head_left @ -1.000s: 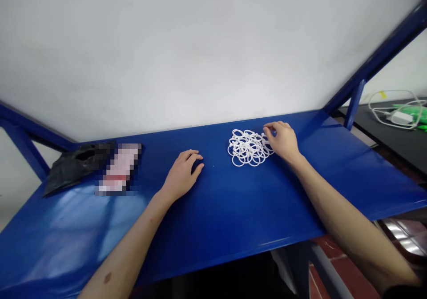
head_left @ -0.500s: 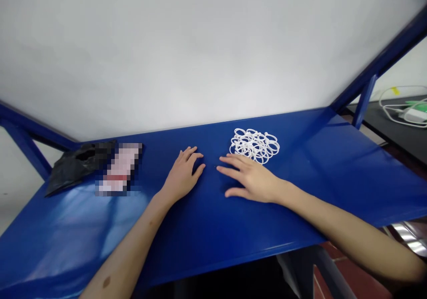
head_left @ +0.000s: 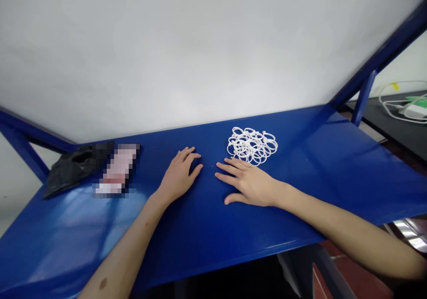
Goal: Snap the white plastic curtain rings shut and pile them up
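My left hand [head_left: 180, 174] lies palm down on the blue shelf [head_left: 207, 228], fingers slightly curled and apart, holding nothing. My right hand [head_left: 248, 181] rests flat beside it, fingers stretched out toward the left, empty. A heap of several white plastic rings [head_left: 251, 145] sits just behind my right hand, close to its fingers but apart from them.
A crumpled black bag [head_left: 75, 168] and a blurred pinkish packet [head_left: 116, 170] lie at the shelf's left. Blue frame struts [head_left: 363, 97] rise at the right. Beyond them a dark table holds a white cable and charger [head_left: 408, 108]. A white wall backs the shelf.
My right hand left the far side of the ring heap and moved left and nearer, settling flat in front of it. My left hand stayed put.
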Available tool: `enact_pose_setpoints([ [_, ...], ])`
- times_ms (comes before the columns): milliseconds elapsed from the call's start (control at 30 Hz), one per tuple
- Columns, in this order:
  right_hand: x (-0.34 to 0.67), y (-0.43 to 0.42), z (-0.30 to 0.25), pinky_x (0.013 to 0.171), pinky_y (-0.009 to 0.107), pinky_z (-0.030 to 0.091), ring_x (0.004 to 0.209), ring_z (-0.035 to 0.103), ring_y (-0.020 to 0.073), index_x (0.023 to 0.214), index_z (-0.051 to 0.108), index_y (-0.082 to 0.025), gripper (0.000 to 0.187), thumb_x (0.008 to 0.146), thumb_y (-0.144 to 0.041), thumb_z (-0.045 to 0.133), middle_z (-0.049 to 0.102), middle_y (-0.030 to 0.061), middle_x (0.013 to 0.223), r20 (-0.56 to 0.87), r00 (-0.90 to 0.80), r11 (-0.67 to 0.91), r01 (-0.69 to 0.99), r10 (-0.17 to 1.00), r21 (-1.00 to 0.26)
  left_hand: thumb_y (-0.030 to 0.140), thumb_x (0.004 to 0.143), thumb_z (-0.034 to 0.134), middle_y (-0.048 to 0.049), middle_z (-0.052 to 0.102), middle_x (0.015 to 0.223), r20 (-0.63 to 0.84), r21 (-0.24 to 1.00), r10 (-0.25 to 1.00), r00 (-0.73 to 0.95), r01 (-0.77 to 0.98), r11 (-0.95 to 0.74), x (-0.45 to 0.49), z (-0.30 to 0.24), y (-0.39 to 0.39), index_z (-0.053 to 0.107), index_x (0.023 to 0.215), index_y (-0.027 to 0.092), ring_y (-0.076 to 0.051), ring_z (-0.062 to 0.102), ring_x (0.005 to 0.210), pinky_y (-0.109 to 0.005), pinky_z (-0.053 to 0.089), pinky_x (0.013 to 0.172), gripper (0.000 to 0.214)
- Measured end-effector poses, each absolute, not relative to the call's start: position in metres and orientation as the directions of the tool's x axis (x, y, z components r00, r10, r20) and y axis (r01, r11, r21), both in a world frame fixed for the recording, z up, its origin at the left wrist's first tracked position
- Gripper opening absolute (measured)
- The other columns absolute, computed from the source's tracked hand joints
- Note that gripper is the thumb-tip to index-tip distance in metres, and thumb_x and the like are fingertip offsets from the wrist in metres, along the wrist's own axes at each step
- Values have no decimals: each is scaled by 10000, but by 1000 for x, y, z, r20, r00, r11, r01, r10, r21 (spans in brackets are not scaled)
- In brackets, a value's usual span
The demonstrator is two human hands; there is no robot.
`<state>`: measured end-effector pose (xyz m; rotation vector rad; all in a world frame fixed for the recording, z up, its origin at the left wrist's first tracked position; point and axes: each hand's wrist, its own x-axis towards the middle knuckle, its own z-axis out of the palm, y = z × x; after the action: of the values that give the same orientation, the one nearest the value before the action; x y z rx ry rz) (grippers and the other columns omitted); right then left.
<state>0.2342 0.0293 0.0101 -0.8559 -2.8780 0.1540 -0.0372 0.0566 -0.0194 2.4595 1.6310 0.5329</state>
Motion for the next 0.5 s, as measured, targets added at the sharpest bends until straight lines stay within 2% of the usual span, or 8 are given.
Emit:
enact_pose_setpoints([
  [200,235,29,9,1193,570,341,1469,359,385,1481,498,-137,784,923,-687,508,418,173,1569,123,-822,827,531,556,-182,397,990,485,-116,505,1507,195,313,917,349,864,-396,-37,-18,57,589,1242,219,-296,407,1455,-551,300,1224,326],
  [500,235,30,9,1182,576,354,1468,362,381,1484,491,-139,784,918,-680,526,428,168,1564,125,-822,827,532,556,-182,385,985,487,-122,516,1497,221,307,908,355,858,-411,-36,-20,57,587,1235,223,-300,417,1447,-564,320,1209,315],
])
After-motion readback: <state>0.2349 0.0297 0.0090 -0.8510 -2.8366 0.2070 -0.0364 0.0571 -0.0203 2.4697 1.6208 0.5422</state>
